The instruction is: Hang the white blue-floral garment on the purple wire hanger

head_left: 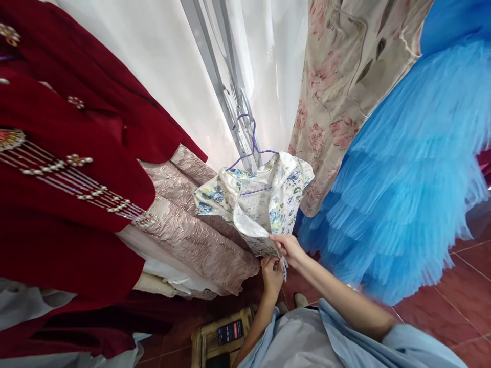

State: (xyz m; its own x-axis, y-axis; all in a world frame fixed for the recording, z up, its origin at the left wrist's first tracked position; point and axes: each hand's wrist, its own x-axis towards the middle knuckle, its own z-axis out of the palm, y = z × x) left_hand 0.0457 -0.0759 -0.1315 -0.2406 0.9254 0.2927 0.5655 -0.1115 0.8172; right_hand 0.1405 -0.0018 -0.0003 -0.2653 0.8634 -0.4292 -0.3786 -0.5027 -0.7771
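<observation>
A white short-sleeved jacket with blue and yellow flowers point(284, 207) hangs open at the front on a purple hanger point(255, 143). The hanger's hook is at a grey metal frame by the white curtain. My right hand point(287, 247) is closed on the jacket's front edge, near the end of the white lapel. Just below it, my left hand point(272, 268) pinches the lower front of the jacket, its fingers bent together. Whether a button or other small fastening sits between the fingers is hidden.
To the left hang a dark red beaded garment point(95, 204) and a pink brocade skirt point(199, 235). A floral beige dress point(322, 102) and a blue tulle dress point(399, 179) are at right. Below, a phone point(230, 332) lies on a wooden stool point(199, 340).
</observation>
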